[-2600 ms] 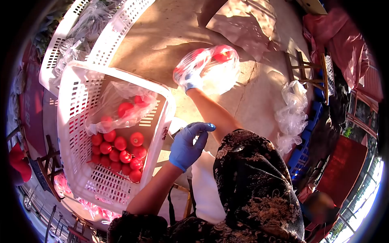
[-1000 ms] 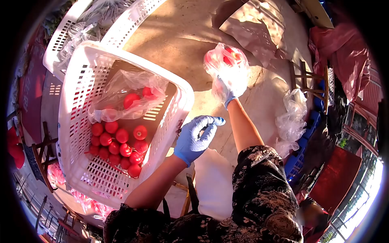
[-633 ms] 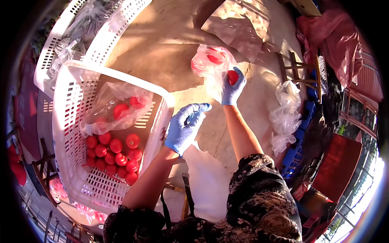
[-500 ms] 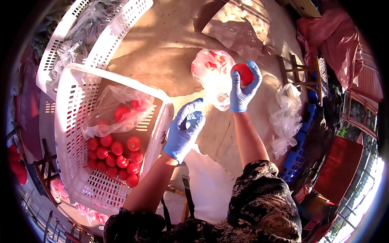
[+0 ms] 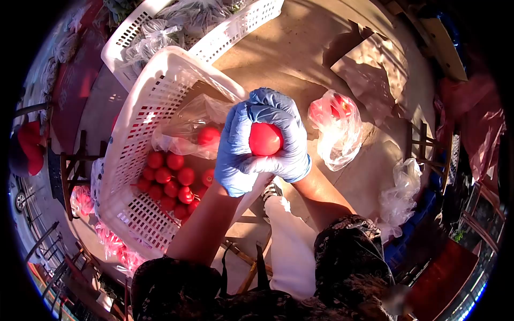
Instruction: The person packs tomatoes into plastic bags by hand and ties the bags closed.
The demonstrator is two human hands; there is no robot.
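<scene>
A red tomato (image 5: 265, 139) is held between my two blue-gloved hands, in front of me. My left hand (image 5: 234, 155) wraps round its left side, and my right hand (image 5: 289, 134) curls over its top and right side. Beside them on the left stands a white slatted crate (image 5: 126, 155), with several loose tomatoes (image 5: 171, 188) and a clear plastic bag (image 5: 187, 125) with tomatoes inside. On the ground to the right of my hands lies a clear bag of tomatoes (image 5: 337, 128).
Another white crate (image 5: 235, 35) with bagged greens is at the upper left. Crumpled clear bags (image 5: 400, 195) lie at the right, near a wooden stool (image 5: 428, 147). Pink bags (image 5: 115, 243) sit beyond the crate at the lower left.
My right hand has brought the tomato from beside the bag on the ground to my left hand, which now closes round it too. The view has shifted.
</scene>
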